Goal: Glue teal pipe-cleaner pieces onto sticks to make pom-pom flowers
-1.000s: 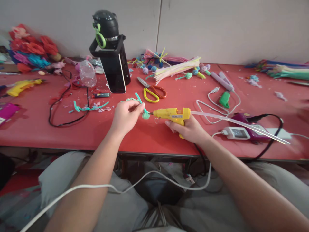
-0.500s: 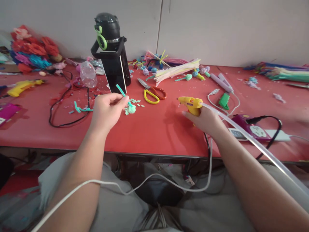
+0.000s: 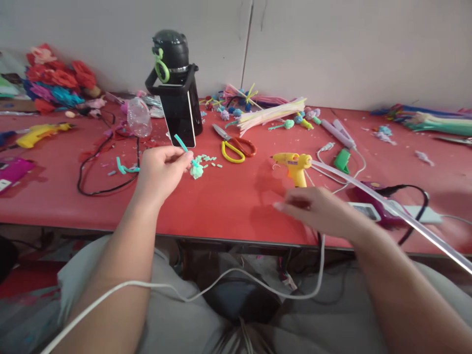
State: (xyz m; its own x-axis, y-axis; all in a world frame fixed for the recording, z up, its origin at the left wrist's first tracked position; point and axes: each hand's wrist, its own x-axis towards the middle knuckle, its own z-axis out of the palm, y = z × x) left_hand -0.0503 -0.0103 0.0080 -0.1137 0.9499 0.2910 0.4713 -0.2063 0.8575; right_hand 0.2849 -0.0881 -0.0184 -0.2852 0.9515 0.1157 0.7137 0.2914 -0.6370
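My left hand (image 3: 161, 169) pinches a teal pipe cleaner (image 3: 181, 143) between thumb and fingers. A pale green fluffy tuft (image 3: 196, 170) hangs at its lower end, just right of my fingertips. My right hand (image 3: 317, 206), slightly blurred, is off the yellow hot glue gun (image 3: 298, 169), its fingers loosely stretched and apart, with nothing seen in them. The gun lies on the red table (image 3: 236, 196) just beyond that hand, its nozzle pointing left and a long clear glue stick (image 3: 387, 205) running out of its back. Small green clippings (image 3: 207, 158) lie beside the tuft.
Scissors (image 3: 236, 147) with yellow and orange handles lie mid-table. Behind my left hand a phone (image 3: 179, 118) leans on a black bottle (image 3: 171, 51). Pipe cleaner bundles (image 3: 271, 115) lie at the back. A white cable (image 3: 206, 290) crosses over my lap; a purple power block (image 3: 391, 209) sits right.
My right hand has let go of the glue gun and drawn back toward the table's front edge. My left hand still holds the pipe cleaner in nearly the same place.
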